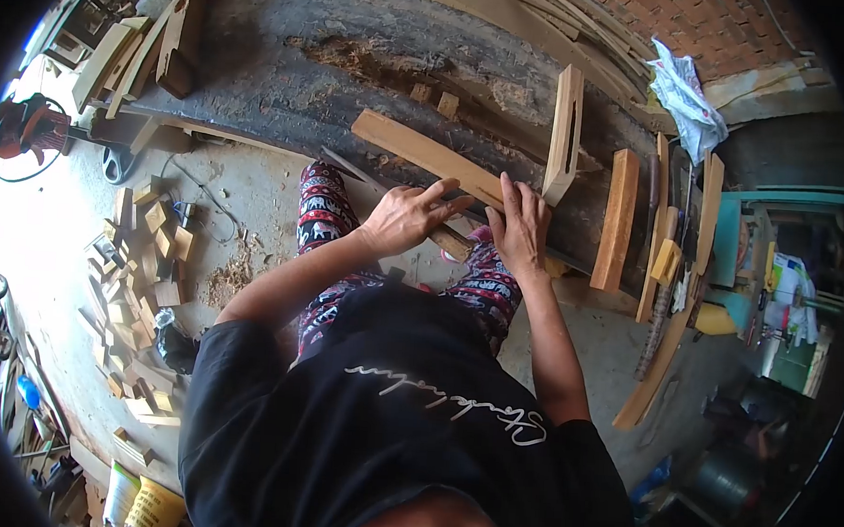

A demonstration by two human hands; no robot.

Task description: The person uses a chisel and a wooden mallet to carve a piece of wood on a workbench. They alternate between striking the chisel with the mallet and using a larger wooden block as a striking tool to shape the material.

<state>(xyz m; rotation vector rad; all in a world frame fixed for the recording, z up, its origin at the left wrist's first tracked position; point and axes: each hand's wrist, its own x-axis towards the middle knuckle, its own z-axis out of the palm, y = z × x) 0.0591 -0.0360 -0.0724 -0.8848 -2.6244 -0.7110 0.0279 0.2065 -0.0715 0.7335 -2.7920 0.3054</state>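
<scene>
A long wooden bar (418, 151) lies slantwise over the dark, rough slab in front of my body. My right hand (522, 229) grips its near right end, thumb on the near side and fingers over the wood. Under my left hand (407, 221) runs a chisel-like tool; its thin metal blade (346, 166) points up and left, and its wooden handle (452, 242) sticks out to the right. The fingers of my left hand reach toward the bar, with the palm over the tool. Just right of my right hand, a slotted wooden piece (564, 133) stands on the slab.
The big dark slab (261, 59) spans the top. Another wooden piece (616, 219) lies at its right edge, beside long curved strips (660, 371) and a plastic bag (683, 101). Small wood blocks (156, 240) cover the floor at left, near buckets (154, 507).
</scene>
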